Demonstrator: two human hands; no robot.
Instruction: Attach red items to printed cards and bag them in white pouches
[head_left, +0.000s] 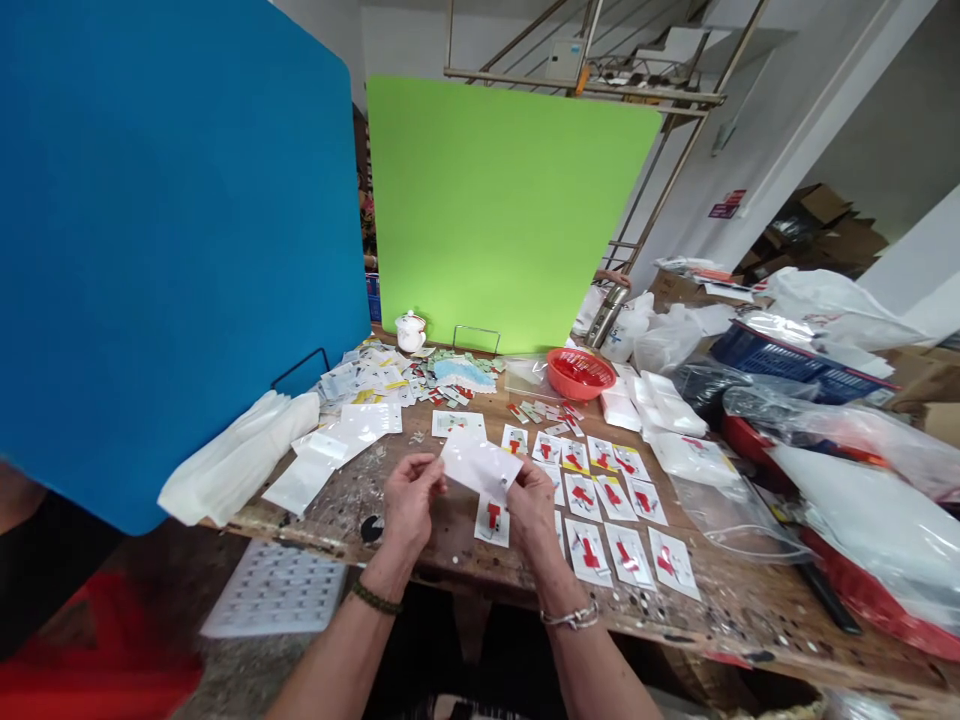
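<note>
Between my two hands is a thin, glossy white sheet (480,462), held tilted above the table; I cannot tell whether it is a card or a small bag. My left hand (409,500) pinches its left edge, and my right hand (534,505) grips its right end with the fingers partly hidden. Just below lies a small card with a red piece (492,520). Rows of similar cards with red pieces (589,550) spread to the right of my right hand. Beyond the sheet rests a flat white packet (457,424).
White sheets (307,472) and a white plastic bundle (232,455) lie left. Loose cards pile up near a lidded white cup (410,331). A red basket (581,373) stands at the back. Plastic bags and a blue crate (795,360) crowd the right. Blue (180,220) and green (502,210) panels rise behind.
</note>
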